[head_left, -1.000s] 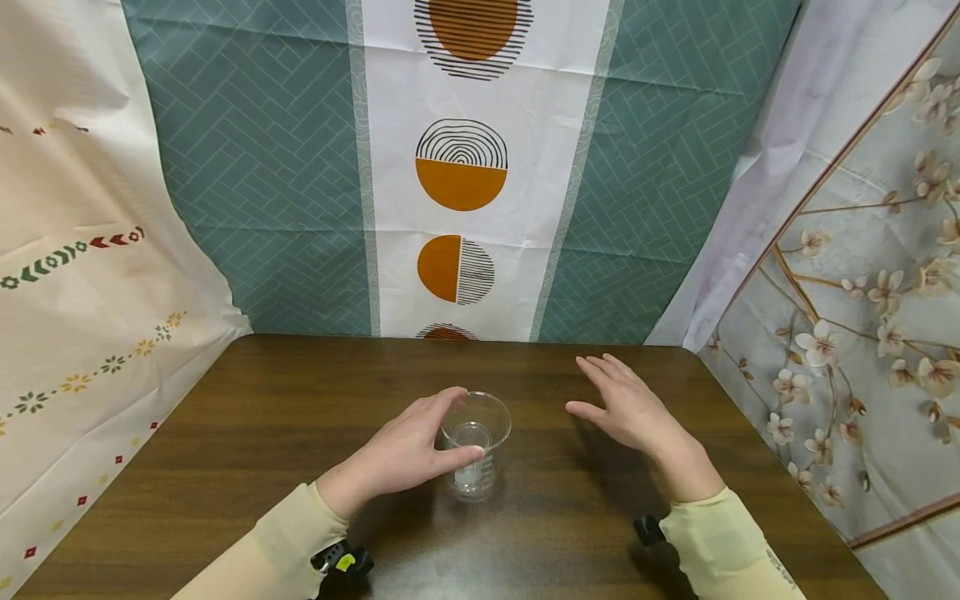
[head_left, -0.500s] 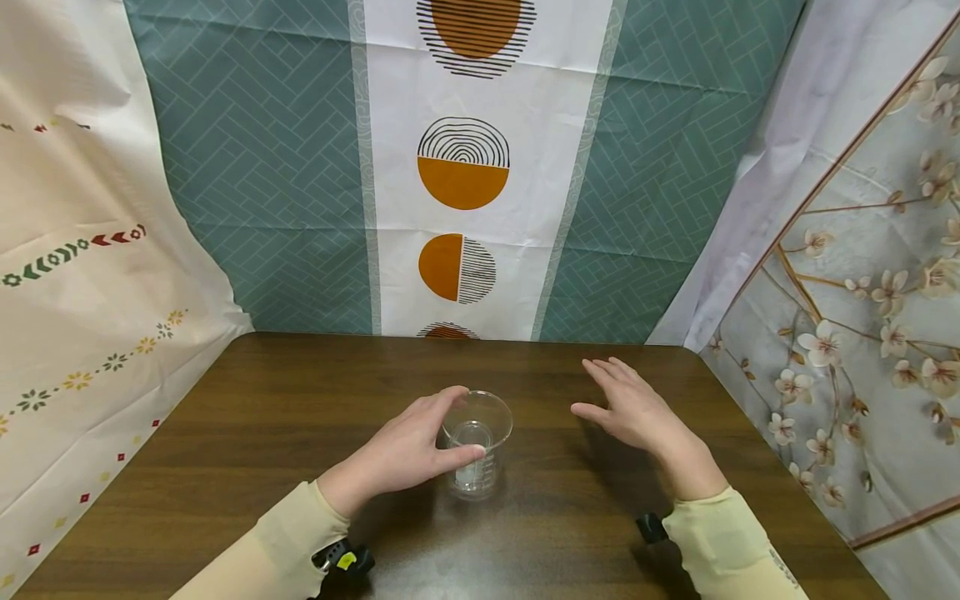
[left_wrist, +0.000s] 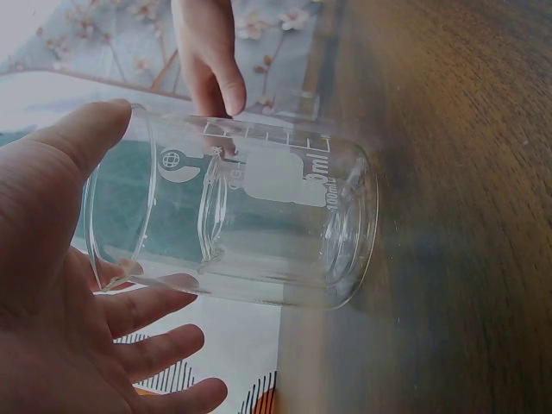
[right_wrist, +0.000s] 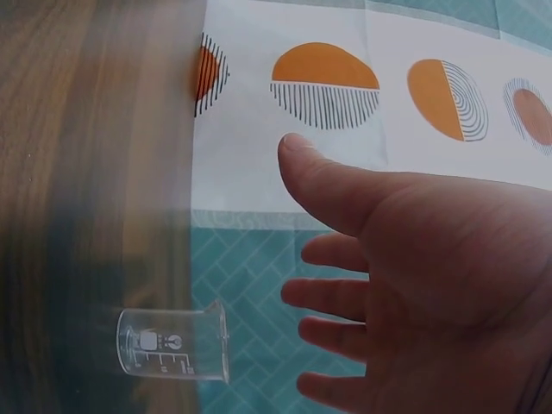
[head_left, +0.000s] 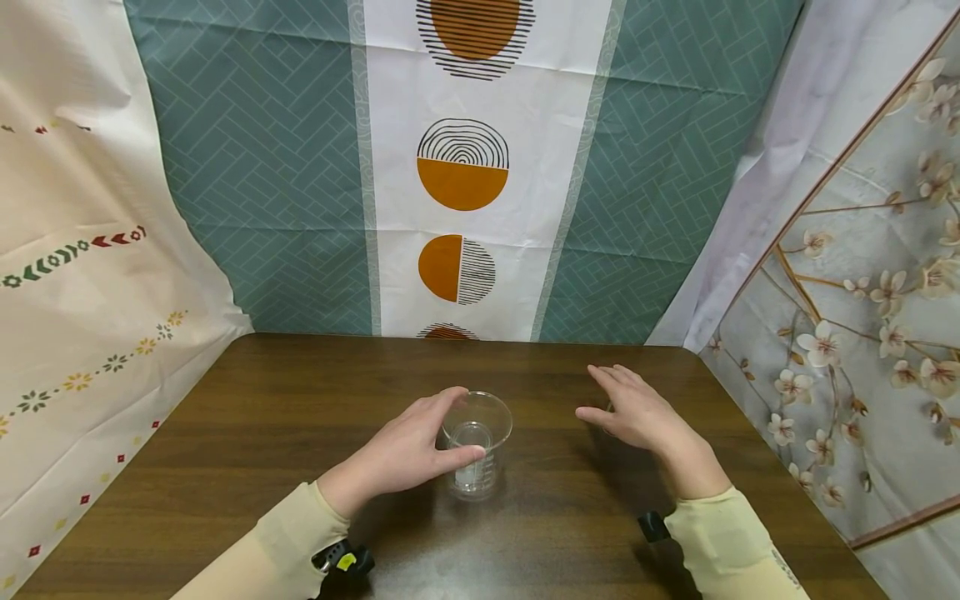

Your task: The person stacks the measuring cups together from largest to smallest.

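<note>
Glass beaker (left_wrist: 263,177) stands gripped by left hand (head_left: 405,450).

**Clear glass, wood grain, creased cloth**

The large beaker (left_wrist: 246,224) looks like smooth, glossy, see-through glass with matt white print (left_wrist: 274,176). The small beaker (right_wrist: 177,345) has the same clear, shiny look. The table (head_left: 300,400) shows dark wood grain with a soft sheen. The curtain (head_left: 262,167) behind looks like creased cloth; the sleeves (head_left: 288,533) look like matt fabric.
</note>
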The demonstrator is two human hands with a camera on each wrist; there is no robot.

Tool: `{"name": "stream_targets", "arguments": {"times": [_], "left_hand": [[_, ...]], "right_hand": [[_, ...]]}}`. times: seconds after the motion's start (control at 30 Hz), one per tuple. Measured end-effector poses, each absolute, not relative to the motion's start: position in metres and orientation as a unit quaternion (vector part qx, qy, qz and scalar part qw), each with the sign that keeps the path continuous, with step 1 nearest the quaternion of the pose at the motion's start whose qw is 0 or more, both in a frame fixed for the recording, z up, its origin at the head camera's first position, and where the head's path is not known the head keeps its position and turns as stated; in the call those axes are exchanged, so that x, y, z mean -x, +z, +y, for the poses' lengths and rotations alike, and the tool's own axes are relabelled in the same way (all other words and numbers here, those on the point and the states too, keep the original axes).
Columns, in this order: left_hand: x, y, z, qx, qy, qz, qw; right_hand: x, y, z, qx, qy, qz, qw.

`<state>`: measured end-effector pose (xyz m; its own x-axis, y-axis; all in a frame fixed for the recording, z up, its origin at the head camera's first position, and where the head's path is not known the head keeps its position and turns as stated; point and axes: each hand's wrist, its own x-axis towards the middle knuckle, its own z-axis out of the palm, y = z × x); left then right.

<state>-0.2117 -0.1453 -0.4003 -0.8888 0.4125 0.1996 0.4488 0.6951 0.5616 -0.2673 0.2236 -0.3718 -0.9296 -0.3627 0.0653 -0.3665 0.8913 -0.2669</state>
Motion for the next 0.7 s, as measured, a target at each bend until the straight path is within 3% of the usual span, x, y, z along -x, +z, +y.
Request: {"name": "stream_targets", "arguments": {"times": [0.7], "left_hand": [[0.212, -0.400, -0.145, 0.236, -0.313, -0.920, 0.028]], "right_hand": [[0.269, -0.373, 0.234, -0.163, 0.139, -0.976, -0.034]]}}
